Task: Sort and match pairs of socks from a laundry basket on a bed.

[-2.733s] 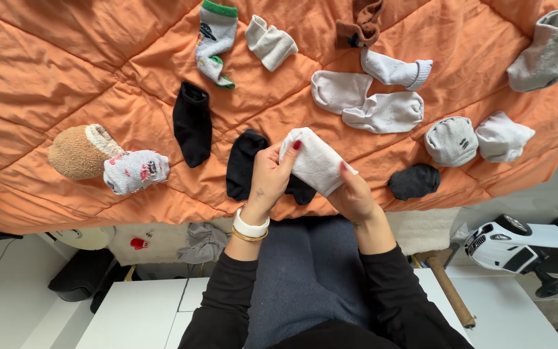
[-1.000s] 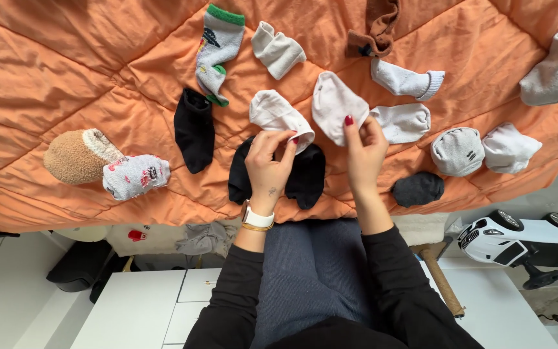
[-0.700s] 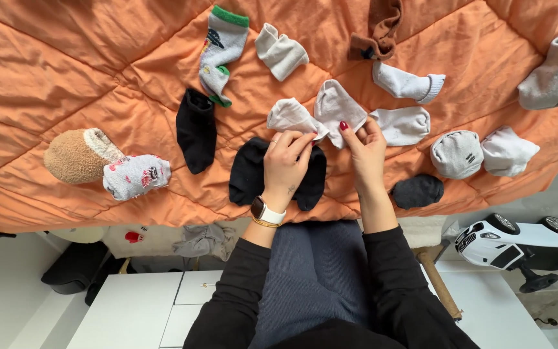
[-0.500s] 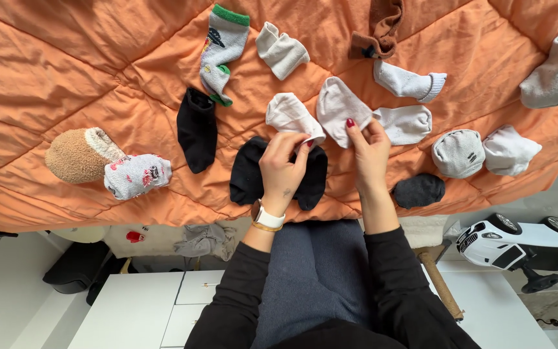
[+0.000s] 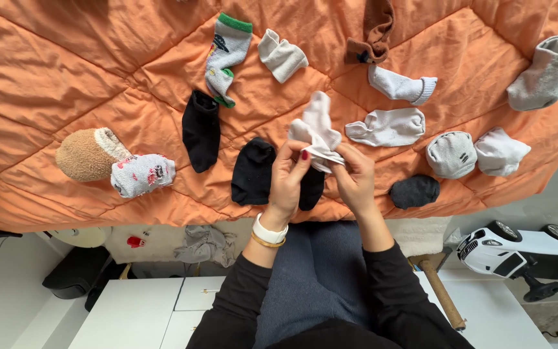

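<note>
Two hands, left hand (image 5: 287,176) and right hand (image 5: 355,179), pinching white socks (image 5: 316,131) between them, seemingly paired.

The hands (image 5: 321,171) cover the lower ends of the white socks (image 5: 316,129), so how many layers they pinch cannot be told. The left hand (image 5: 289,178) also hides the middle of the black socks (image 5: 253,169), and the brown sock (image 5: 372,32) and the quilt (image 5: 66,71) are cut off by the top edge. The print on the green-cuffed sock (image 5: 224,55) is too small to make out.
</note>
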